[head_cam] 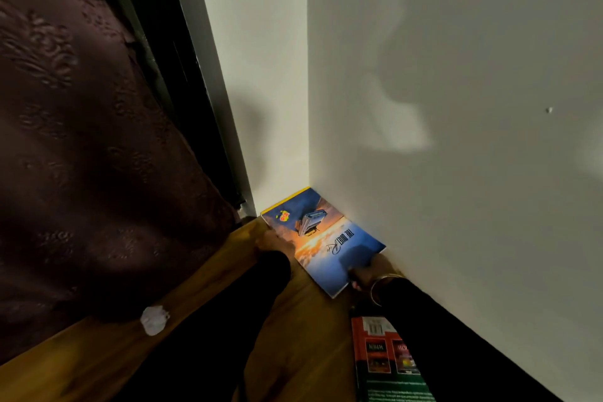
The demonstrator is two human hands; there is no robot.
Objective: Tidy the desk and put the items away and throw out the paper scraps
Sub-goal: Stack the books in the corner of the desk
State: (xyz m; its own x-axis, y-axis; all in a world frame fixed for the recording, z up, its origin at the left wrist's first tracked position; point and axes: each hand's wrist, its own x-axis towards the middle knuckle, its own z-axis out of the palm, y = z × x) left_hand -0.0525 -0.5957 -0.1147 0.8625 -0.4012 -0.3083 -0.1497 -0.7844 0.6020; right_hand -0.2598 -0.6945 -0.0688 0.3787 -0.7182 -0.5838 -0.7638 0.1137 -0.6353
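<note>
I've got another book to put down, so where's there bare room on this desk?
Bare wood lies between the left sleeve and the red box, and at the near left below the paper scrap, beside the curtain. The wall corner is crowded: the notebook fills it, with the left hand and right hand on it.
</note>
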